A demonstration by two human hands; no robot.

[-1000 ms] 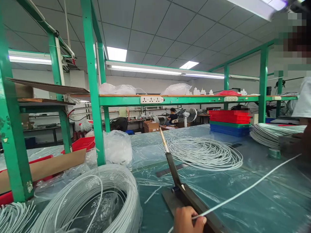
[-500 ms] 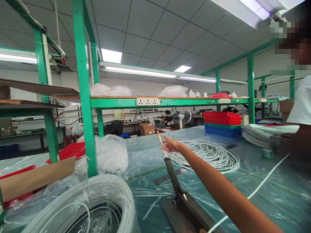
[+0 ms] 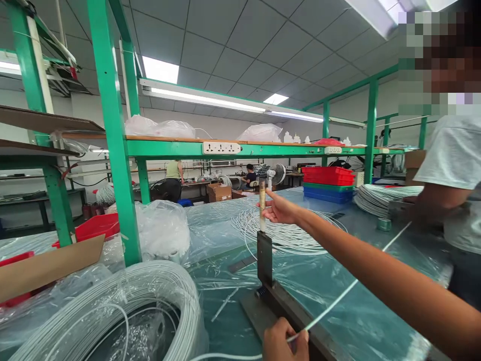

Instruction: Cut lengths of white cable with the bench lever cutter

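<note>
My right hand reaches forward and grips the pale handle of a lever cutter, whose dark blade arm stands almost upright from its metal base. My left hand is at the bottom edge, pinching a thin white cable that lies across the base and runs off to the right toward a co-worker's hands. A big reel of white cable wrapped in plastic sits at the lower left.
A loose coil of white cable lies behind the cutter on the plastic-covered table. A green frame post stands left. Stacked red and blue trays, cardboard and distant workers are beyond.
My right hand has closed on the cutter handle and swung it up from a backward tilt to nearly vertical. My left hand is back in view holding the cable. The view shifted left.
</note>
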